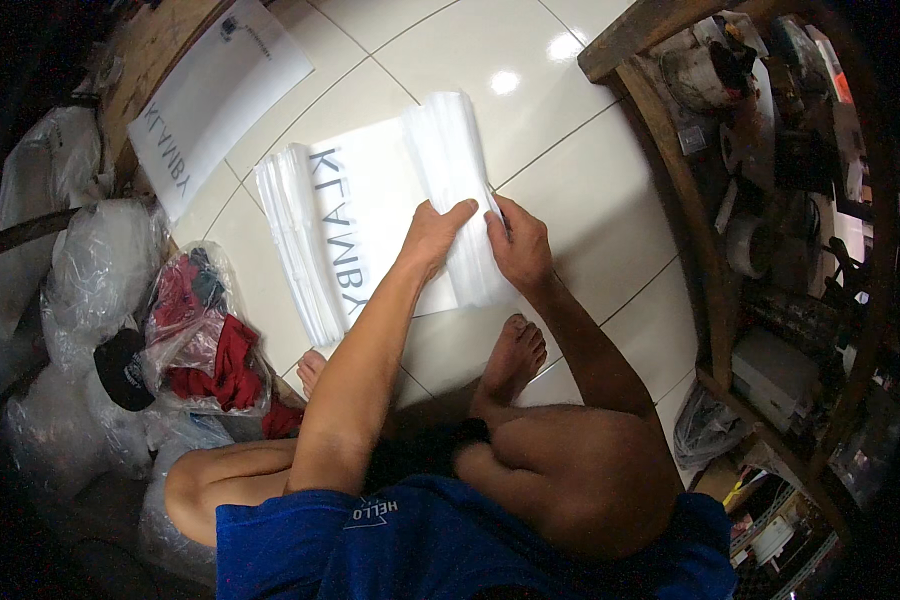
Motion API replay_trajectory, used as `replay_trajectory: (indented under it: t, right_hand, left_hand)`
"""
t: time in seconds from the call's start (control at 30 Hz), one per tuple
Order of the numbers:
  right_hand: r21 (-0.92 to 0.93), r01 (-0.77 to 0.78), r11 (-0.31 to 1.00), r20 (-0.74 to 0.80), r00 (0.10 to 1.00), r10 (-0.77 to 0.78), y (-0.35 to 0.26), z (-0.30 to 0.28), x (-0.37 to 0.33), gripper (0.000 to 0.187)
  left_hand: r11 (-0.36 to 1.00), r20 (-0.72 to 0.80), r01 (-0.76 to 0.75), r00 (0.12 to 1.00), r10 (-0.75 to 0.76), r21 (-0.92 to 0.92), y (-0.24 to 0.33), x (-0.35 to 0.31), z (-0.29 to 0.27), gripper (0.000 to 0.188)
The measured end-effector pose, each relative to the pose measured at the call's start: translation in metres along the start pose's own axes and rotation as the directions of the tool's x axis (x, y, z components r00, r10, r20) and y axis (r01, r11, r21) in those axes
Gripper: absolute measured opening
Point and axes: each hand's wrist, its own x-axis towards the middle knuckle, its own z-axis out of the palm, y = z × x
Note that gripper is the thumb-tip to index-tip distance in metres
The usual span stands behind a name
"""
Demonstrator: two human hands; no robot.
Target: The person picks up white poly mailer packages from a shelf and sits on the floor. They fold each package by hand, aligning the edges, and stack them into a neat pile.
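Observation:
On the tiled floor in front of me lies a stack of white plastic bags (375, 165) with dark printed letters, its two sides gathered into thick layered folds. My left hand (436, 238) is closed on the inner side of the right-hand fold (450, 135), the thumb lying over the top. At that fold's outer edge, my right hand (520, 243) pinches the layers between thumb and curled fingers. The left-hand fold (295, 240) lies untouched. Some fingertips of both hands are hidden by the plastic.
A flat printed white bag (215, 105) lies at the far left. Clear plastic sacks (100, 260), one holding red cloth (220, 370), and a black cap (122, 370) crowd my left. A wooden frame (670, 160) with cluttered shelves stands on the right. My bare feet (515, 355) rest just behind the stack.

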Motion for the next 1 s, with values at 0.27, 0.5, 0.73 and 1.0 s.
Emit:
replay_trajectory:
  t: [0.27, 0.5, 0.73, 1.0]
  right_hand:
    - [0.003, -0.166, 0.986, -0.172, 0.971, 0.164, 0.015, -0.030, 0.008, 0.033]
    - [-0.057, 0.114, 0.992, -0.019, 0.993, -0.116, -0.011, -0.029, -0.003, 0.044]
    - [0.021, -0.003, 1.000, -0.100, 0.995, 0.005, -0.009, 0.011, -0.010, 0.046]
    - [-0.079, 0.242, 0.967, -0.067, 0.966, -0.248, -0.007, 0.010, -0.015, 0.037]
  left_hand:
    - [0.973, -0.019, -0.031, 0.999, 0.027, -0.230, -0.022, 0.008, -0.008, 0.048]
    - [0.956, 0.087, 0.013, 0.996, 0.013, -0.292, -0.025, 0.016, -0.011, 0.050]
    - [0.936, 0.066, 0.012, 0.998, 0.012, -0.353, -0.026, 0.013, -0.010, 0.048]
    - [0.961, 0.045, 0.015, 0.999, -0.003, -0.275, -0.028, 0.014, -0.012, 0.050]
